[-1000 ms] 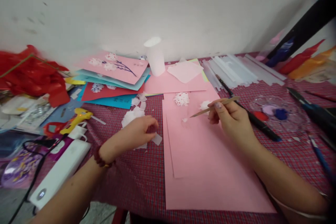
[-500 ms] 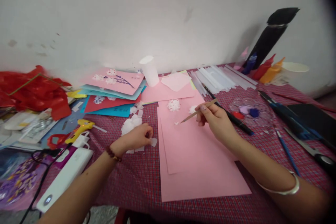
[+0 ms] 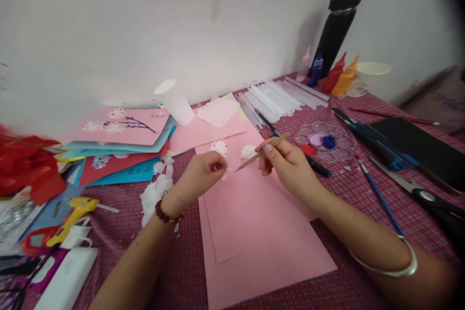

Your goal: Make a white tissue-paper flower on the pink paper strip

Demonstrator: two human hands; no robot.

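My right hand [image 3: 285, 160] is closed round a thin pointed wooden stick [image 3: 250, 160], its tip directed left. My left hand [image 3: 203, 174] pinches a small piece of thin white paper [image 3: 227, 173], close to the stick's tip; whether the two touch, I cannot tell. Both hands are over a pink paper sheet [image 3: 269, 261], which has a smaller pink sheet on top. Beyond the hands, a red-dotted white paper flower [image 3: 218, 147] and a plain white paper flower [image 3: 249, 151] sit on the pink paper. A pile of white paper pieces [image 3: 156, 193] lies left of the sheet, partly behind my left forearm.
Finished-looking cards [image 3: 138, 131] are stacked at the left back, near a white paper cup [image 3: 176, 104]. A yellow glue gun [image 3: 78, 210] lies at the left. On the right are a paint palette [image 3: 327, 143], scissors [image 3: 425, 196], a phone [image 3: 417, 150] and paint bottles [image 3: 334, 75].
My left hand has moved up and right from beside the paper pile to the stick's tip, carrying the white piece. The whole view has shifted to the right.
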